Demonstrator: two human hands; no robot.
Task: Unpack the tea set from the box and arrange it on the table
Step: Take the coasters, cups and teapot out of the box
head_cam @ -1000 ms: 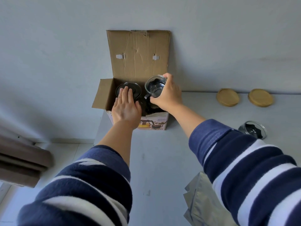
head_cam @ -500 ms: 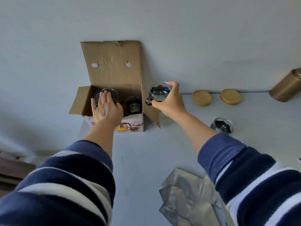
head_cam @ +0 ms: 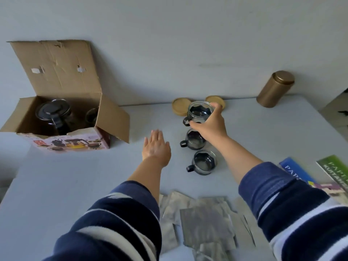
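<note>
Foil pouches [head_cam: 205, 221]: nearest of all, a loose silver heap at the worktop's [head_cam: 75, 185] front edge, under both sleeves; a dragged cuff could sweep them off.
Booklets [head_cam: 301, 174]: blue and green covers at the right, clear of the cups.
Near cup [head_cam: 204, 162]: already set down, black handle pointing left.
Left hand [head_cam: 156, 147]: flat, fingers straight and together, holding nothing, low over bare worktop just left of the cup row; whether it touches the surface cannot be told.
Middle cup [head_cam: 193, 141]: down too, partly behind the right wrist; likely the one to get knocked as that arm pulls back.
Right hand [head_cam: 209, 126]: fingers curled round the far cup [head_cam: 199, 113], gripping its glass side, handle left.
Risk here: glass on glass if the far cup lands too close to the middle one, and it sits right in front of the two wooden coasters [head_cam: 179, 109], so a rim could catch.
Box [head_cam: 62, 117]: far left, flaps open, glass teapot [head_cam: 53, 114] and another cup [head_cam: 92, 114] inside, not yet unpacked.
Gold canister [head_cam: 275, 89]: far right against the wall, well apart.
</note>
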